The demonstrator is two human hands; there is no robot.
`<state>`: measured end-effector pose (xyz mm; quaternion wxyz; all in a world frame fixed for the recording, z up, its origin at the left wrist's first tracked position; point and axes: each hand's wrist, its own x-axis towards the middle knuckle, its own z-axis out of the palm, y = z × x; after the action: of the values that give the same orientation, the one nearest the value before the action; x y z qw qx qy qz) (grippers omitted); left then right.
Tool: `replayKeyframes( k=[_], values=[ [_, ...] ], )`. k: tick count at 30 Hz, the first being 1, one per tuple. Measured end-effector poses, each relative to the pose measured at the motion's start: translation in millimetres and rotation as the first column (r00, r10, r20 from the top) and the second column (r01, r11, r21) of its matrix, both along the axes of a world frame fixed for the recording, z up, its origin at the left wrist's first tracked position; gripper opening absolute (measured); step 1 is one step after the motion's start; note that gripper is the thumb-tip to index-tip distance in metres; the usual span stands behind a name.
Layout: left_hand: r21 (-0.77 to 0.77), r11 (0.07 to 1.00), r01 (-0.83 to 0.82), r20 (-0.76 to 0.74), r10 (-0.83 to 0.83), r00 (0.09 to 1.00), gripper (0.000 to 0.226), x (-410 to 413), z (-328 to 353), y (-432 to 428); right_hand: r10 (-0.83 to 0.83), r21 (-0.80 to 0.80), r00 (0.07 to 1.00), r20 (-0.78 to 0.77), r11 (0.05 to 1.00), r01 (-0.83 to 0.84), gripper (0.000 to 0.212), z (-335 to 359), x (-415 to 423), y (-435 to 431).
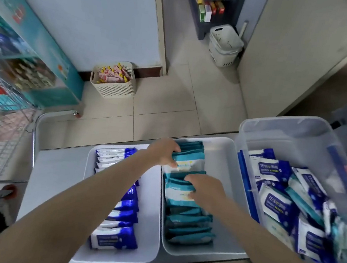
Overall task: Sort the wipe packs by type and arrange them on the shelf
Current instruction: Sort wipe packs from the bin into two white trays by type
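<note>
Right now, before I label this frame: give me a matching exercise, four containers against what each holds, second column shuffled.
Containers:
1. left tray
2. middle tray
3. clear bin
4. floor basket

Contents:
A. red and yellow sachets
B. teal packs
C. blue-and-white packs
D. mixed packs, unsorted

Pairs: 1-C, 2-B, 3-D, 4-A.
</note>
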<state>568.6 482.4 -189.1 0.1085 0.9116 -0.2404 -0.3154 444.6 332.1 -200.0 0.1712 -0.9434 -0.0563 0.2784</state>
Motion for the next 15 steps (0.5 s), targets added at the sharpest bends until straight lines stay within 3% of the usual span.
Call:
replayKeyframes(
  k=[5, 10, 15],
  values=[
    [0.042, 0.996, 0.083, 0.113, -0.087, 0.990, 0.053, 2.6, -2.6, -0.8, -0.173, 0.038, 0.981, 0.086, 0.985, 0.170, 0.038, -11.1, 10.5, 14.4],
    [0.002, 0.998, 0.068, 0.213, -0.067, 0.975, 0.031, -11.2, -16.0, 3.3, -0.299, 0.159, 0.944, 0.141, 0.948, 0.277, 0.033, -25.8, 5.7, 20.9],
    [0.136, 0.984, 0.116, 0.316, -0.154, 0.936, 0.033, -22.3, -22.4, -0.4, -0.266, 0.059, 0.933, 0.244, 0.964, 0.260, 0.044, -31.0, -6.3, 28.8]
  ],
)
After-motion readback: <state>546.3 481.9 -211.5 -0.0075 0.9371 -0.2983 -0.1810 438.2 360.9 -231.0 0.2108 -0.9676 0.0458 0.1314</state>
